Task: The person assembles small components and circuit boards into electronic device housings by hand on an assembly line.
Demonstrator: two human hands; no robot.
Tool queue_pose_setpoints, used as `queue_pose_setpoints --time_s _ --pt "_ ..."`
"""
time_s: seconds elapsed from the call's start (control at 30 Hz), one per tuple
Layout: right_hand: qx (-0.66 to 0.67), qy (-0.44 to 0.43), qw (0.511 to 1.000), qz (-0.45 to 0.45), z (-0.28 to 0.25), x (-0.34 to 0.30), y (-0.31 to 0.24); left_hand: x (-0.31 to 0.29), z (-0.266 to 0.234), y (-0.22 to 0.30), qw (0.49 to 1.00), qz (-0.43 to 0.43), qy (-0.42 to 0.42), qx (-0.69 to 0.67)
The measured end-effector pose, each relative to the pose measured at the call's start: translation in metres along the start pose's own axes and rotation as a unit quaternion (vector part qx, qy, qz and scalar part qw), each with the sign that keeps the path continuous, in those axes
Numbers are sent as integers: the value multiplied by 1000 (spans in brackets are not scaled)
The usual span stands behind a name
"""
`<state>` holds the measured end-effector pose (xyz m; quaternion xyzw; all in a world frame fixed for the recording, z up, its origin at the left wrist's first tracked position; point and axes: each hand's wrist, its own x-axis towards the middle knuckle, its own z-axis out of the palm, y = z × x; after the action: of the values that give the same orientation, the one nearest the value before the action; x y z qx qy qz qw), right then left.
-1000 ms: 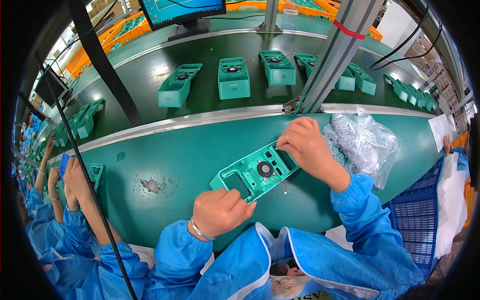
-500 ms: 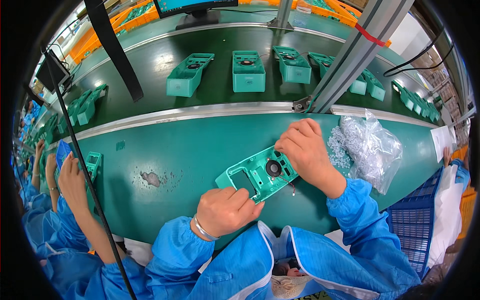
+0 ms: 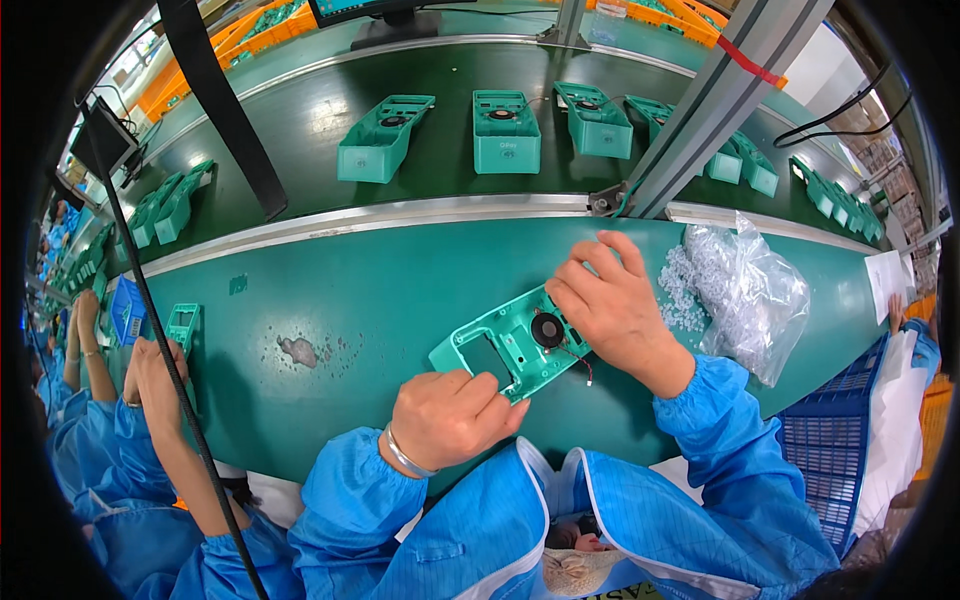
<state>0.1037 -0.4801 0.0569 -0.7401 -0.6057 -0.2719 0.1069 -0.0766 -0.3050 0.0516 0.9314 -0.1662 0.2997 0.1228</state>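
On the green tabletop a green plastic housing (image 3: 518,356) lies slanted, hollow side up, with a rectangular opening toward its left end. A round black speaker (image 3: 547,330) sits in it, and a thin lead with a small white plug (image 3: 589,381) hangs over its near edge. My left hand (image 3: 450,418) is closed on the housing's near left edge. Curled over the far right end is my right hand (image 3: 610,300), its fingertips on the housing; whether they also pinch a small part is hidden.
A clear bag (image 3: 755,300) of small translucent pieces lies right of my right hand, some spilled. Across a metal rail, more green housings (image 3: 507,145) stand on the dark belt. A metal post (image 3: 730,100) rises behind. At left, a co-worker's hands (image 3: 155,375) are near another housing.
My right hand's fingers have shifted slightly at the housing's far end, and the view has moved a little. At left, the co-worker's hand has come down from the blue object.
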Motion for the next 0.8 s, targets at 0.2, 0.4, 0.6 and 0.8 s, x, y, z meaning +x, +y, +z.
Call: queue_pose_setpoints --time_s 0.2,0.4,0.6,0.8 --pt "6 5 1000 -24 0 4 1 2 -1 -3 1000 7 -4 -10" --pt "71 41 996 34 -2 -8 14 4 -1 -3 1000 12 2 -19" --pt "64 37 979 189 -30 -52 69 -1 -5 -1 1000 -1 -9 -12" --pt "91 -30 969 228 -39 -93 79 1 -7 -2 1000 -8 -17 -14"
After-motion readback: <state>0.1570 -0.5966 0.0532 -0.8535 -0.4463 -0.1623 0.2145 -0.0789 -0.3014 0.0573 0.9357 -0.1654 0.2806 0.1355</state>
